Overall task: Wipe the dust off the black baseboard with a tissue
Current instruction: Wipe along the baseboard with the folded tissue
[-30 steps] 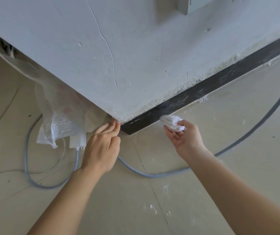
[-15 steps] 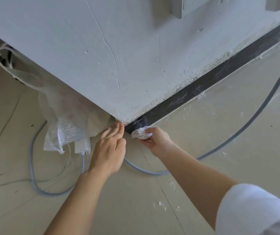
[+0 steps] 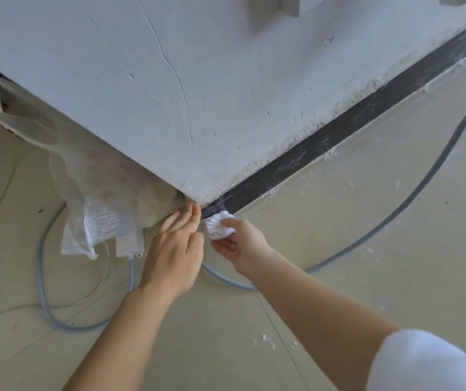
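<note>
The black baseboard [image 3: 339, 134] runs along the foot of the grey wall from the corner up to the right, streaked with pale dust. My right hand [image 3: 240, 244] grips a crumpled white tissue [image 3: 218, 225] and holds it against the baseboard's left end at the corner. My left hand [image 3: 174, 249] rests beside it, its straight fingertips touching the bottom of the wall corner.
A grey cable [image 3: 395, 213] loops over the floor behind both hands and off to the upper right. A clear plastic bag [image 3: 96, 204] and a white power strip [image 3: 130, 244] lie left of the corner. White plaster crumbs dot the floor along the baseboard.
My right hand has brought the tissue leftward along the baseboard to the corner, close to my left hand. The left hand has stayed at the corner.
</note>
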`<state>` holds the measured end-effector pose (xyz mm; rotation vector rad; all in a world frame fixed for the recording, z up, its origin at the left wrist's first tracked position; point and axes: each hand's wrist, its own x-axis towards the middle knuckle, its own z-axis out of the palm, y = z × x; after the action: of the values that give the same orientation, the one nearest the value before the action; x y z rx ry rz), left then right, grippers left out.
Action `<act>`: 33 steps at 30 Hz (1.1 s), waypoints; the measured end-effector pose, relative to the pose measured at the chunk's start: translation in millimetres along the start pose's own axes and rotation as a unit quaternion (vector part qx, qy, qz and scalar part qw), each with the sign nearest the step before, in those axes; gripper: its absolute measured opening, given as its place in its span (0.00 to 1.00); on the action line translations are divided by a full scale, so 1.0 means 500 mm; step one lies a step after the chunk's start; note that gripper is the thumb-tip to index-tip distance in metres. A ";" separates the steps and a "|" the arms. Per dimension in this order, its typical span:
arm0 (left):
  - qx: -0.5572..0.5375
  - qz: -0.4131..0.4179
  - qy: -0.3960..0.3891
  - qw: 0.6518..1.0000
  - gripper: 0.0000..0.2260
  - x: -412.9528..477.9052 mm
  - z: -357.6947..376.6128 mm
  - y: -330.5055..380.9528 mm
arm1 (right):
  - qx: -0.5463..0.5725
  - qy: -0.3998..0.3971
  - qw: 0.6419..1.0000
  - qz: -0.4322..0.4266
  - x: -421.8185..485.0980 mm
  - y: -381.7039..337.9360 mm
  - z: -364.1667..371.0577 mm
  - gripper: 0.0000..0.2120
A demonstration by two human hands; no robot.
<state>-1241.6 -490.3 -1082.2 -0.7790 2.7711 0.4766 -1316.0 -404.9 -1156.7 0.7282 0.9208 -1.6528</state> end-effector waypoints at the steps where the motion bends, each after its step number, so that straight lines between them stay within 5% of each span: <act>1: 0.003 0.007 0.001 1.000 0.27 -0.002 0.002 -0.003 | 0.016 0.007 1.000 0.000 0.003 -0.009 0.012 0.12; 8: 0.001 0.020 0.014 1.000 0.35 -0.017 0.029 -0.012 | 0.027 -0.009 0.998 -0.053 -0.056 -0.137 -0.032 0.07; 12: 0.021 0.015 0.023 0.999 0.37 -0.024 0.044 -0.015 | 0.158 0.007 0.982 -0.106 -0.063 -0.151 -0.086 0.10; 15: 0.040 0.012 0.014 0.999 0.39 -0.025 0.049 -0.014 | 0.053 0.021 0.995 -0.084 -0.055 -0.111 -0.085 0.14; 18: 0.065 0.018 0.003 0.998 0.40 -0.026 0.044 -0.012 | -0.062 -0.001 0.998 -0.009 -0.026 -0.044 -0.039 0.08; 20: 0.099 0.019 0.000 0.995 0.40 -0.028 0.041 -0.007 | -0.078 0.015 0.997 0.014 0.012 -0.026 -0.017 0.14; 27: 0.139 -0.008 0.009 0.990 0.42 -0.027 0.042 0.018 | 0.053 0.039 0.994 -0.088 0.048 -0.145 -0.082 0.15; 31: 0.129 -0.017 0.012 0.991 0.44 -0.028 0.046 0.022 | 0.212 0.089 0.955 -0.185 0.031 -0.202 -0.162 0.19; 33: 0.128 -0.018 0.012 0.992 0.45 -0.028 0.048 0.024 | 0.175 0.098 0.964 -0.172 0.033 -0.177 -0.165 0.22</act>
<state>-1233.4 -465.5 -1097.0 -0.7756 2.7592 0.1026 -1404.5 -329.8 -1194.3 1.0310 0.9410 -2.1125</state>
